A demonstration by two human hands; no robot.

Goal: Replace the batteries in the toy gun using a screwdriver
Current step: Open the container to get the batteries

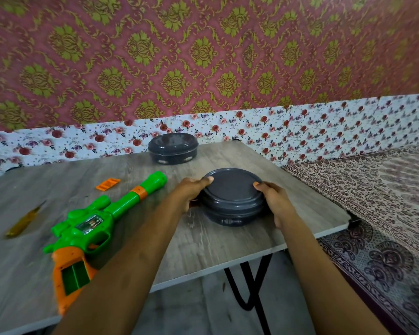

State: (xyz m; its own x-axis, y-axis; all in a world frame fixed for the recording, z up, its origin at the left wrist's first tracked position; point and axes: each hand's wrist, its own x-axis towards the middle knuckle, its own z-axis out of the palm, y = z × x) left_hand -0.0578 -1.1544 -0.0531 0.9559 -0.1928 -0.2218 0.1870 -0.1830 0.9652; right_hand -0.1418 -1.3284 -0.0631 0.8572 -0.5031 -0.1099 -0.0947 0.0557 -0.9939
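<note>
Grey wood-grain desk: carries everything; no batteries are visible on it.
Toy gun: green and orange, lies flat on its side at 8 o'clock of the view, touched by neither hand.
Gun axis: long axis runs diagonally, muzzle toward 2 o'clock, orange handle toward 7 o'clock at the near desk edge.
Battery bay: a recess in the handle, facing up and uncovered. Laying the gun on this side probably keeps the bay reachable.
Battery cover: a small orange ribbed piece, lying loose at 12 o'clock of the gun body, apart from it. Judged to be off already.
Screwdriver: yellow handle, blurred, at 9 o'clock of the gun, lying free. Likely parked until the cover goes back on.
Near tin: dark grey, round, lidded, at 3 o'clock of the gun barrel.
Left hand: grip closed on the near tin's left side, thumb over the lid rim.
Right hand: grip closed on the opposite side, thumb likewise on the rim.
Reason for hold: opposed thumbs on the rim suit prising the lid off; the tin may hold batteries, contents unseen.
Far tin: same kind, at 12 o'clock by the wall, lid on.
</note>
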